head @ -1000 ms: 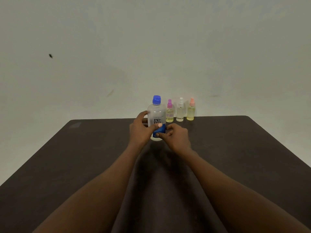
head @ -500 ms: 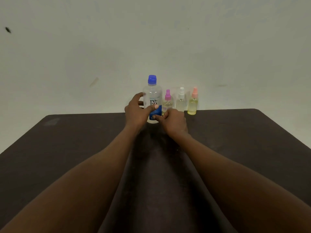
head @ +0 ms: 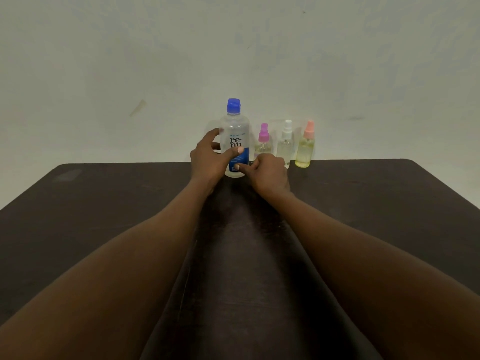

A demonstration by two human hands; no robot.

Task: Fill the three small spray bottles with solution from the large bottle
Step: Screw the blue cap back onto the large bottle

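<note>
The left forearm (head: 130, 255) and right forearm (head: 363, 255) are bare along all their visible length, from the lower edge of the view up to the wrists. The left hand (head: 207, 159) and right hand (head: 268, 172) are bare too. The left thumbnail (head: 240, 150) and right thumbnail (head: 237, 166) look short, rounded and pale; whether they are painted cannot be told.

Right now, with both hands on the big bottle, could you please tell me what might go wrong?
The right hand grips the big bottle low down, just in front of the pink-topped spray bottle. Lifting could knock it into the white-topped bottle and the orange-topped bottle, which stand close beside it near the table edge. The orange-topped bottle already looks nearly full, so adding more may overflow.
</note>
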